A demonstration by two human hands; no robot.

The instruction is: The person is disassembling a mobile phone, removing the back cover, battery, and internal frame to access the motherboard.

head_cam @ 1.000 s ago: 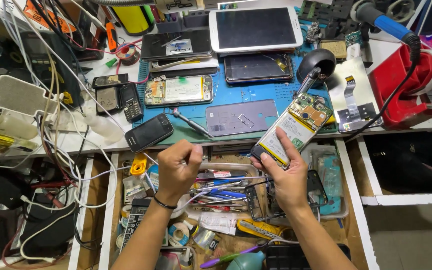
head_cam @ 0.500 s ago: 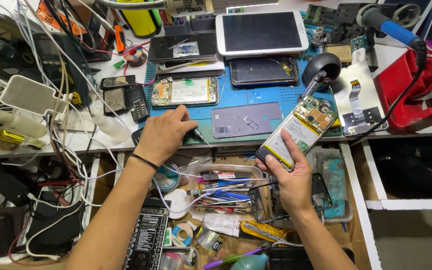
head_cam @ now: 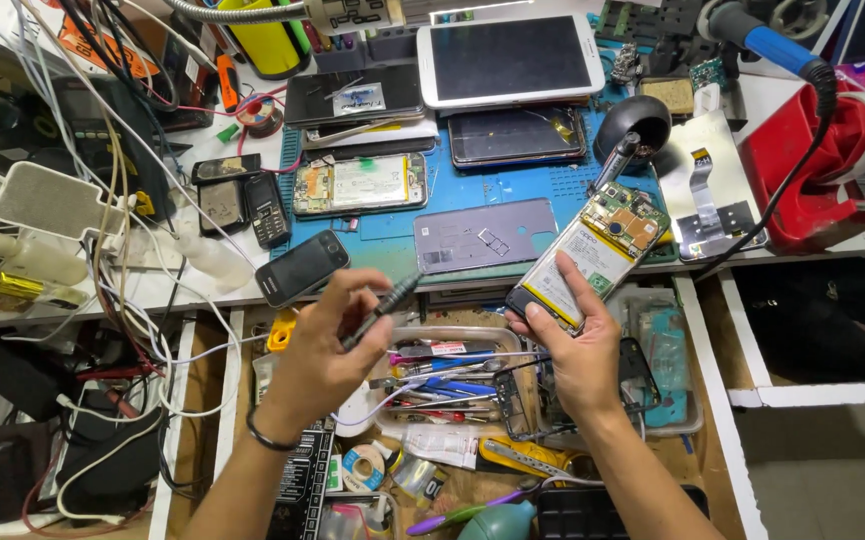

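Note:
My right hand (head_cam: 574, 345) grips an opened phone (head_cam: 592, 255) with its back off, white battery and green circuit board showing, tilted up to the right over the bench edge. My left hand (head_cam: 327, 345) holds a thin dark screwdriver (head_cam: 384, 308) between thumb and fingers, its tip pointing up and right toward the phone but apart from it. Both hands hover above an open drawer (head_cam: 452, 400) full of tools.
A blue work mat (head_cam: 472, 195) carries a grey back cover (head_cam: 485, 234), another opened phone (head_cam: 359, 184), a dark phone (head_cam: 518, 135) and a white tablet (head_cam: 512, 58). A black phone (head_cam: 301, 267) lies at the bench edge. Cables (head_cam: 122, 250) crowd the left; a red holder (head_cam: 812, 170) stands at the right.
My left hand reached up to the bench edge, then came back over the drawer holding the screwdriver. The right hand has kept the opened phone nearly still.

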